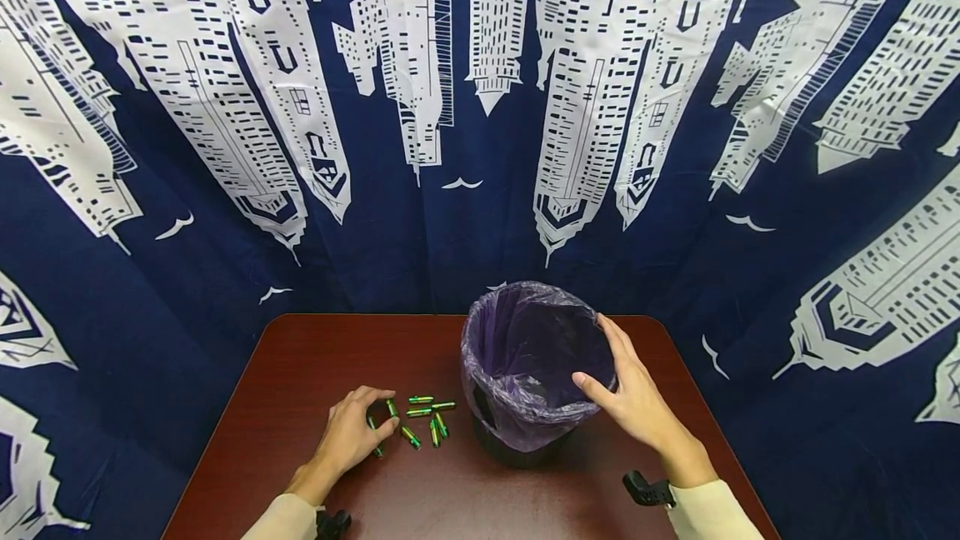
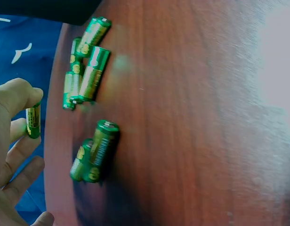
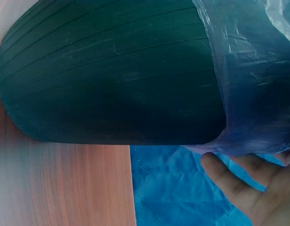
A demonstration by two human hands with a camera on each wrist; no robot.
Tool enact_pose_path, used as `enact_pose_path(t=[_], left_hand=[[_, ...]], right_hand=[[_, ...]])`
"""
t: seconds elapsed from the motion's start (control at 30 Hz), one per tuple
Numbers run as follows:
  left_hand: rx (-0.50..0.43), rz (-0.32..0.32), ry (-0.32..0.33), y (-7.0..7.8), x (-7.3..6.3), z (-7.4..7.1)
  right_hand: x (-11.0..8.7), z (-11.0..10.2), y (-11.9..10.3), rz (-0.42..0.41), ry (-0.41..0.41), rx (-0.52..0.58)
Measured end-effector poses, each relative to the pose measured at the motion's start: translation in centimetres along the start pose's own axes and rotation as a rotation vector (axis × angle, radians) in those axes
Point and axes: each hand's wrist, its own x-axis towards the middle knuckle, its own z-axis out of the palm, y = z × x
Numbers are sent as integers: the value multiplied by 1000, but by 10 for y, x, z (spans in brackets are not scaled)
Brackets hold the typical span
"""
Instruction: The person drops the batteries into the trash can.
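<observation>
My left hand (image 1: 351, 430) pinches a green-and-gold battery (image 2: 33, 120) between thumb and fingers, over the left part of the table. Several more batteries (image 1: 419, 412) of the same kind lie loose just right of that hand. In the left wrist view, two batteries (image 2: 103, 150) lie side by side, apart from a small cluster (image 2: 94, 73). A dark trash bin (image 3: 112, 70) with a translucent purple liner (image 1: 517, 415) stands upright right of the batteries. My right hand (image 1: 637, 398) holds the bin's right rim, thumb over the opening and fingers along the outside of the liner.
The reddish-brown wooden table (image 1: 300, 357) has its back edge against a navy curtain (image 1: 420, 257) with white city buildings. Dark wrist devices (image 1: 648, 490) are strapped at both cuffs. The bin's bottom is hidden from above.
</observation>
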Motion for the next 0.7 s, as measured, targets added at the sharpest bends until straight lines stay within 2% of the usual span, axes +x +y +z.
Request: enact_pose_path(t=[0.27,0.7], left_hand=[[-65,36,79,13,7,-13],[-105,144,172,40,31,-34]], right_hand=[[-1,0,1,-1,0,6],[-2,-1,1,-10,-3,20]])
